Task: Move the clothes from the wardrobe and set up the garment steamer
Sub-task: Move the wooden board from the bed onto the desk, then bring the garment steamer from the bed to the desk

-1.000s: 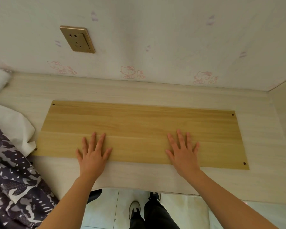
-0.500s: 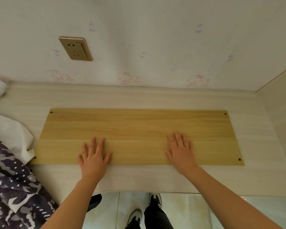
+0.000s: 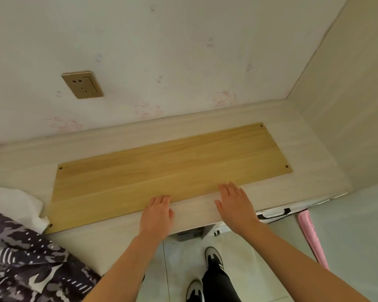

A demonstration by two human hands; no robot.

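Head view, looking down. Pale worktop (image 3: 118, 144) stretches ahead of both grips to the wall. A tan wooden board (image 3: 172, 166) lies flat on it, its near edge at my fingertips. I judge it serves as a firm base for the steamer, which is not in sight. The clothes, a dark patterned garment (image 3: 20, 258) and a white cloth (image 3: 11, 201), are heaped well left of my left grip (image 3: 156, 214). It and my right grip (image 3: 234, 205) lie flat with straight fingers, holding nothing, probably squaring the board. A wall socket (image 3: 82, 84) sits ahead-left, handy for plugging in.
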